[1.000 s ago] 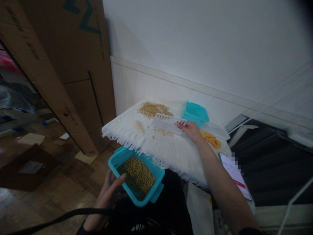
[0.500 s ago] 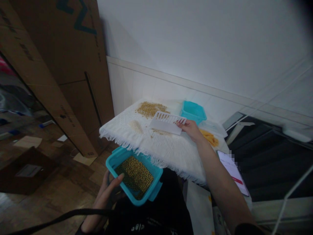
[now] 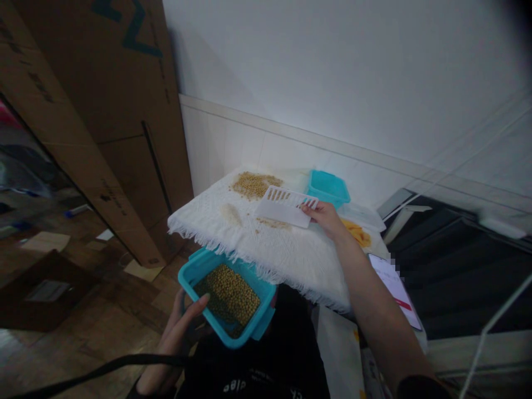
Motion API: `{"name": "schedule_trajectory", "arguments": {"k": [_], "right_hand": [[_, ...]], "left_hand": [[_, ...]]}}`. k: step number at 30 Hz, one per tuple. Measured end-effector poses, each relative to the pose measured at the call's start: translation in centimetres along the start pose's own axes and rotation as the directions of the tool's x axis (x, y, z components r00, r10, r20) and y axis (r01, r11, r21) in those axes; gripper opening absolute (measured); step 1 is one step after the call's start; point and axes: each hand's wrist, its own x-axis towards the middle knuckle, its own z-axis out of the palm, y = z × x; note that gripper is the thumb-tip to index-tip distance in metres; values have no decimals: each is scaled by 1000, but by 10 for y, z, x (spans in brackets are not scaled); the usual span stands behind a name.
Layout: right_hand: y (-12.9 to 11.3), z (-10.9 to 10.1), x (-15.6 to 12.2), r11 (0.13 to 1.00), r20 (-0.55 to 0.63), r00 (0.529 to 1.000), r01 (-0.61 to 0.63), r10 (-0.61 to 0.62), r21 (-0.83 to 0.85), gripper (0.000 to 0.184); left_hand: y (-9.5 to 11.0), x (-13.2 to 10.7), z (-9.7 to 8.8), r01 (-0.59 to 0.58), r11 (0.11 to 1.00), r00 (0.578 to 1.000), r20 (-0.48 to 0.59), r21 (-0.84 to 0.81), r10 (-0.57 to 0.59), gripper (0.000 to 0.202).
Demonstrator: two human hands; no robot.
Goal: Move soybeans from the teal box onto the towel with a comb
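My left hand (image 3: 178, 332) grips a teal plastic box (image 3: 226, 302) partly full of yellow beans, held just below the fringed front edge of a white cloth (image 3: 282, 255). My right hand (image 3: 326, 219) holds a white slotted plastic scraper (image 3: 285, 206) flat over the cloth. A pile of loose beans (image 3: 254, 184) lies at the cloth's far side, and a thin trail of beans (image 3: 272, 223) sits just in front of the scraper.
A second teal box (image 3: 328, 188) stands at the back of the cloth, with a clear tray and yellow pieces (image 3: 357, 233) beside it. A phone (image 3: 394, 291) lies at the right. Large cardboard boxes (image 3: 103, 111) stand at the left on a wooden floor.
The view has shifted slightly. The scraper has barely moved over the cloth, and the bean box stays under the cloth's edge.
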Motion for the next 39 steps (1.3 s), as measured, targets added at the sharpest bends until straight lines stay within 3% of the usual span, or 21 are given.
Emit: {"name": "schedule_trajectory", "arguments": {"k": [17, 26, 30, 34, 39], "right_hand": [[-1, -1, -4, 991, 89, 989, -120, 114, 61, 45], [-3, 4, -6, 990, 77, 991, -115, 109, 85, 47], [0, 13, -3, 993, -13, 998, -56, 58, 107, 51], [4, 27, 4, 998, -77, 995, 59, -60, -16, 54], [-2, 36, 11, 979, 13, 990, 143, -143, -143, 50]], "left_hand": [[2, -1, 1, 0, 1000, 1000, 8, -15, 0, 93], [-1, 2, -1, -4, 1000, 1000, -11, 3, 4, 85], [-1, 2, -1, -3, 1000, 1000, 11, 17, 3, 84], [-1, -1, 0, -1, 1000, 1000, 28, -3, 1, 91], [2, -6, 2, -4, 1000, 999, 36, -12, 5, 91]]}}
